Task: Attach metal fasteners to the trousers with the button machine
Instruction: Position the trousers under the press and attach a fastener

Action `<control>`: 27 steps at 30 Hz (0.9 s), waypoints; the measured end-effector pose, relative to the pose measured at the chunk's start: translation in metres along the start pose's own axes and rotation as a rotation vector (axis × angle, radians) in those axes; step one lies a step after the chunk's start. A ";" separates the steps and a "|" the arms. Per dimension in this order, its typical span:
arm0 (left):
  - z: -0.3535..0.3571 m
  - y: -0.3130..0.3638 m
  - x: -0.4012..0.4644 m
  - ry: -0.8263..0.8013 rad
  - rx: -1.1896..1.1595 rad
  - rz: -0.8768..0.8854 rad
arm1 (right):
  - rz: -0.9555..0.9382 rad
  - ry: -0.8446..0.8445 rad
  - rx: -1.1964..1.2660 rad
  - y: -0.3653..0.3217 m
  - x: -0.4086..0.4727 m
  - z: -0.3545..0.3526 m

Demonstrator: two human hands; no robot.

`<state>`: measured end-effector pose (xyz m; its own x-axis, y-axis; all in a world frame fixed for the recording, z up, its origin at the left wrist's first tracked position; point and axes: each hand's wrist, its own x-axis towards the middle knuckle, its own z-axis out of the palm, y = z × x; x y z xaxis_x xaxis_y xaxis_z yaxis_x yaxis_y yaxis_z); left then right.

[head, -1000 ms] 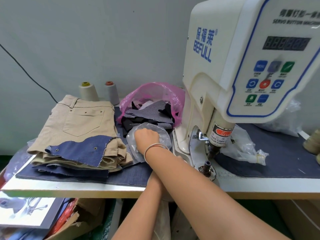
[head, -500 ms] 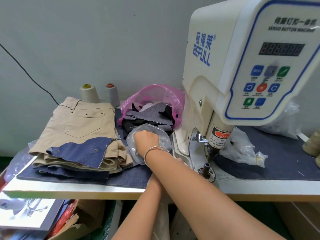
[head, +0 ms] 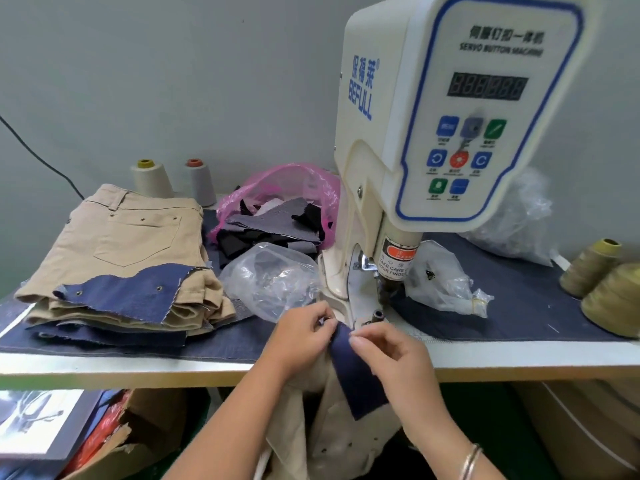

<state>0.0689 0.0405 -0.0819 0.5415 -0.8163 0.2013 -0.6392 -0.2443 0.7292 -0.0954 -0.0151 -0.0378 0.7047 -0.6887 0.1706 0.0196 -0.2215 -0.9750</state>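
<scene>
The button machine (head: 450, 133) is cut off by the top edge, its display digits and key labels too blurred to read; the trousers (head: 311, 427) under the hands run off the bottom edge, partly hidden by a navy strip (head: 356, 375); whether the left hand (head: 301, 337) has a fastener in its grip cannot be told; the clear bag (head: 273, 278) has unreadable contents; the bench (head: 519, 355) continues past both sides.

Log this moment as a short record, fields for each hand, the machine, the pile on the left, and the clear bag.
left hand: pinches the top edge of the navy strip
right hand: pinches the same strip from the other side
trousers in work: beige, hanging below the table edge
button machine: display dark, die uncovered
stack of trousers: folded, navy scrap on top
clear bag: beside the machine base, untouched
</scene>
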 end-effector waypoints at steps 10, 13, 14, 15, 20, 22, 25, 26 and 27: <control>0.004 -0.003 -0.001 0.033 -0.008 0.002 | 0.257 0.181 0.202 0.026 0.046 -0.025; 0.003 -0.003 -0.002 0.024 -0.032 -0.021 | 0.235 0.159 0.185 0.030 0.047 -0.025; 0.002 -0.003 -0.002 0.023 -0.036 -0.021 | 0.219 0.145 0.183 0.030 0.047 -0.026; 0.002 -0.002 -0.002 0.020 -0.038 -0.022 | 0.203 0.135 0.176 0.030 0.047 -0.027; 0.001 0.000 -0.002 0.023 -0.045 -0.024 | 0.054 0.138 -0.033 0.034 0.047 -0.030; 0.001 0.000 -0.002 0.024 -0.051 -0.022 | -0.036 0.123 -0.147 0.036 0.047 -0.032; 0.000 0.002 -0.002 0.011 -0.072 -0.020 | -0.069 0.113 -0.160 0.036 0.043 -0.033; -0.001 0.003 -0.002 -0.003 -0.093 -0.026 | -0.069 0.132 -0.139 0.036 0.040 -0.034; -0.002 0.003 -0.002 -0.026 -0.131 -0.035 | -0.084 0.160 -0.126 0.036 0.036 -0.034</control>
<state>0.0672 0.0428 -0.0787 0.5467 -0.8223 0.1581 -0.5424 -0.2039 0.8150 -0.0938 -0.0715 -0.0623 0.5829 -0.7625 0.2806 -0.0221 -0.3600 -0.9327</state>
